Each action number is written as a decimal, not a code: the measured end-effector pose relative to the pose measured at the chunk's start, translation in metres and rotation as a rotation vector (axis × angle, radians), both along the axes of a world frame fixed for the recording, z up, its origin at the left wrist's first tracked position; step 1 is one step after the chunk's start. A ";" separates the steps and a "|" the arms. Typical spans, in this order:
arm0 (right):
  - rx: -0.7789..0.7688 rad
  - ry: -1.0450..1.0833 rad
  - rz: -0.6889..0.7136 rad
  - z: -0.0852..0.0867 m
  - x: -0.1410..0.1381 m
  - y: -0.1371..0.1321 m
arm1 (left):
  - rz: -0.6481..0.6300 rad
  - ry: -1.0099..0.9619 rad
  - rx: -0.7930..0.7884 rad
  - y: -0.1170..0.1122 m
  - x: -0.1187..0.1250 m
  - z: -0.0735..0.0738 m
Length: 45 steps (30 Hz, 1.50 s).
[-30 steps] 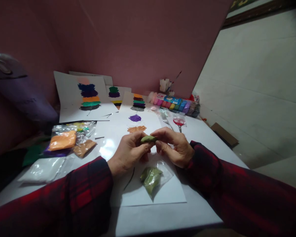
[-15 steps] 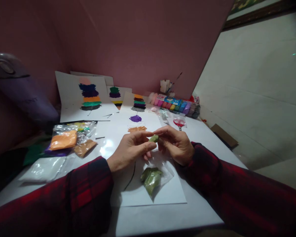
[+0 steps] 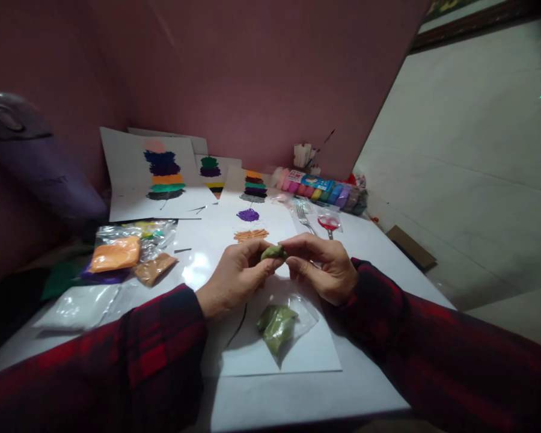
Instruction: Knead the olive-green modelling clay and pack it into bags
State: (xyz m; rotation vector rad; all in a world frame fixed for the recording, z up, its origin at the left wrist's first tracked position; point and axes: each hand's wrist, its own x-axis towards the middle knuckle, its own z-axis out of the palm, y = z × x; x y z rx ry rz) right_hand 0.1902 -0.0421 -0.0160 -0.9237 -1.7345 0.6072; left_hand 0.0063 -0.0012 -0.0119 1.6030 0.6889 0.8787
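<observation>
A small lump of olive-green modelling clay (image 3: 274,252) is held up between my two hands, above a white sheet of paper (image 3: 315,355). My left hand (image 3: 237,273) pinches it between thumb and fingers. From the other side, the thumb and forefinger of my right hand (image 3: 324,264) close on its right end. Below them, a clear plastic bag of the same green clay (image 3: 277,328) lies on the paper. Farther up that sheet are a purple clay patch (image 3: 247,215) and an orange-brown strip of clay (image 3: 251,235).
Bags of orange clay (image 3: 116,255), brown clay (image 3: 155,269) and white clay (image 3: 79,308) lie on the left. A fork (image 3: 304,218) and a red tool in plastic (image 3: 328,223) lie beyond my right hand. A pack of coloured clay (image 3: 320,191) and a purple bottle (image 3: 49,174) stand farther back.
The green lump has shifted slightly left and turned, with more of it showing. My right fingertips have drawn down onto its right end. The bag below has stayed put.
</observation>
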 end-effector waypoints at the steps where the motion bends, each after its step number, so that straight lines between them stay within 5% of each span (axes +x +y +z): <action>1: 0.009 -0.012 -0.001 0.000 0.000 0.000 | -0.001 0.004 0.015 0.000 0.000 0.000; 20: 0.031 -0.059 -0.023 -0.004 0.003 0.002 | -0.120 0.027 0.001 0.000 -0.003 0.006; 45: 0.084 -0.184 -0.019 -0.002 0.005 0.002 | -0.055 -0.101 0.041 0.001 -0.001 -0.004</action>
